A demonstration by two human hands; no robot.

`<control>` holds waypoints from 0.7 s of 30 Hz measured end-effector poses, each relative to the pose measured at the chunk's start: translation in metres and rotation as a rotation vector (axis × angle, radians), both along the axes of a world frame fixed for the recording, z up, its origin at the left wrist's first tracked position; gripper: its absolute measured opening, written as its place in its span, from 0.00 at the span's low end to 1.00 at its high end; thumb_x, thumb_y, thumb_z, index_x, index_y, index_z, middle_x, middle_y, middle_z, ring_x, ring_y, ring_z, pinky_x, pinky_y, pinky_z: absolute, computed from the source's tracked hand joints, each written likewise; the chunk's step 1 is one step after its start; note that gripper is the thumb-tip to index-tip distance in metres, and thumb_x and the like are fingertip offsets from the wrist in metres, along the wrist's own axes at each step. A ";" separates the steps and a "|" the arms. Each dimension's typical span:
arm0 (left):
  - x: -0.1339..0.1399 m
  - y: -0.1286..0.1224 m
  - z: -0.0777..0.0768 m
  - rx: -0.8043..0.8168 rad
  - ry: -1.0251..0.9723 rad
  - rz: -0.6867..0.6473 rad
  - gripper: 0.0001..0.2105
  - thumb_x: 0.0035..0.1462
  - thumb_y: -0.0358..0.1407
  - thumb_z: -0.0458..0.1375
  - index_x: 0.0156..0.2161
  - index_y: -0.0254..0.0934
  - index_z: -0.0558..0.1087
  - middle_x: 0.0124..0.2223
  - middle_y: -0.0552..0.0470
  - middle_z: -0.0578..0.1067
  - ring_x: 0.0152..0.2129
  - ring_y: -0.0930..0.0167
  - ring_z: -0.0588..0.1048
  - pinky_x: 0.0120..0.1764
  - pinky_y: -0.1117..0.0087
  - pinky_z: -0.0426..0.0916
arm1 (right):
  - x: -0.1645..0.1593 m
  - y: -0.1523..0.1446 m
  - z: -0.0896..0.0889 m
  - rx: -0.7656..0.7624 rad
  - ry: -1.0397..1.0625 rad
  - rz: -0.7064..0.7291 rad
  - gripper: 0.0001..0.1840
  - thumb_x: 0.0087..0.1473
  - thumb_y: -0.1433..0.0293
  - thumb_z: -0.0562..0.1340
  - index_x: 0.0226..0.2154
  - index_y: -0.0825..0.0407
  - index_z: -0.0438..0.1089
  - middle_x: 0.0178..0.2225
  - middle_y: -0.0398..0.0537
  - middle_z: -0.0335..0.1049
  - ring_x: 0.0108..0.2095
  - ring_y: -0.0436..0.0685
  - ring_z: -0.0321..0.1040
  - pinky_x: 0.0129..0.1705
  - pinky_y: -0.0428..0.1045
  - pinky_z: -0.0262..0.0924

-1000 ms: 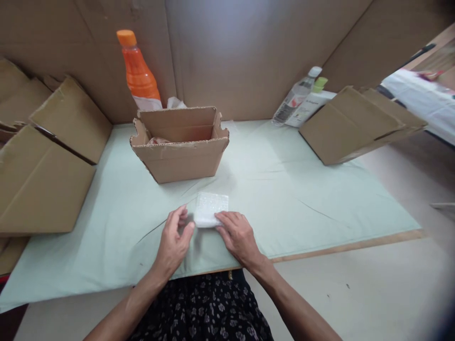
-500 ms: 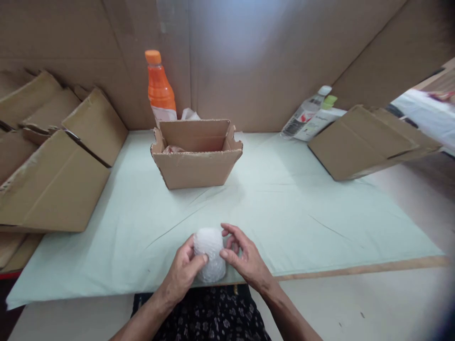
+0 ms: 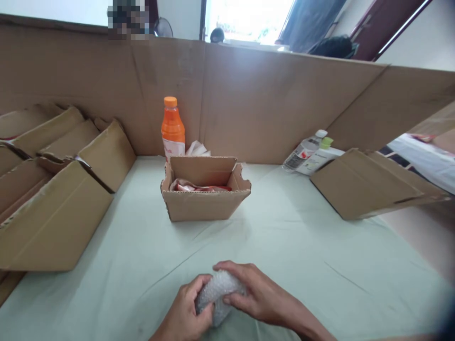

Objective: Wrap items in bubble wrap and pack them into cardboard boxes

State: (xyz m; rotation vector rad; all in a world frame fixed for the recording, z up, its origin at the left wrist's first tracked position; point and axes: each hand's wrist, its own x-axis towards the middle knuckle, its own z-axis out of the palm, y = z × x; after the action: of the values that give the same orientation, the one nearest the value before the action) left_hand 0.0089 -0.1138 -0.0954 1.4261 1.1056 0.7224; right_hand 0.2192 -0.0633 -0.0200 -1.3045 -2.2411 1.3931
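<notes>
A bubble-wrapped bundle (image 3: 221, 287) is between my two hands, low in the view and close to the near side of the table. My left hand (image 3: 190, 305) grips its left end, thumb in front and fingers behind. Over its right end my right hand (image 3: 254, 293) is closed, with the thumb on the near side and the forefinger along the top. What lies inside the wrap cannot be made out. Beyond the hands stands an open cardboard box (image 3: 199, 206) with a red and whitish packet (image 3: 192, 187) in it.
Behind the box are an orange bottle (image 3: 173, 128) and crumpled white material (image 3: 197, 149). Cardboard boxes (image 3: 60, 218) crowd the left. At right, a clear bottle (image 3: 304, 150) leans near a white carton (image 3: 320, 161) and a tilted cardboard box (image 3: 366, 184). A cardboard wall (image 3: 270, 104) closes the back.
My head view has tilted up, showing the room beyond the wall. The bundle has been turned from upright to slanted, and my right hand has closed on it.
</notes>
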 end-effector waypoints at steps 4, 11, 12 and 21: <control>-0.036 0.034 0.041 0.474 0.052 0.108 0.17 0.56 0.33 0.59 0.51 0.42 0.72 0.47 0.49 0.79 0.42 0.66 0.78 0.43 0.71 0.73 | 0.014 0.038 0.066 0.258 0.016 -0.001 0.16 0.55 0.66 0.65 0.47 0.44 0.72 0.39 0.46 0.77 0.36 0.57 0.73 0.36 0.49 0.67; -0.074 0.122 0.108 1.120 0.477 0.528 0.25 0.58 0.27 0.60 0.60 0.37 0.65 0.58 0.43 0.71 0.58 0.61 0.68 0.60 0.56 0.63 | 0.019 0.138 0.144 0.992 -0.065 -0.390 0.14 0.55 0.63 0.66 0.44 0.48 0.71 0.36 0.46 0.75 0.31 0.56 0.70 0.30 0.49 0.63; -0.071 0.131 0.107 1.146 0.490 0.472 0.21 0.58 0.26 0.59 0.57 0.37 0.68 0.54 0.44 0.74 0.57 0.62 0.69 0.58 0.57 0.64 | 0.009 0.151 0.144 0.994 -0.161 -0.290 0.12 0.56 0.65 0.64 0.43 0.48 0.71 0.36 0.46 0.76 0.31 0.55 0.70 0.31 0.48 0.62; -0.069 0.139 0.081 1.246 0.508 0.265 0.15 0.55 0.21 0.58 0.46 0.34 0.75 0.40 0.48 0.79 0.50 0.62 0.72 0.57 0.56 0.63 | -0.055 0.205 0.124 0.904 -0.713 0.284 0.03 0.58 0.71 0.61 0.35 0.52 0.70 0.30 0.45 0.72 0.25 0.48 0.61 0.25 0.47 0.40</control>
State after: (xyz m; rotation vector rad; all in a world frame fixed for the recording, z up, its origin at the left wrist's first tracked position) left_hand -0.0597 0.0256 -0.0147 2.6399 1.2849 1.4202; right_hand 0.1644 0.1419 0.1036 -1.2327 -2.9851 -0.2178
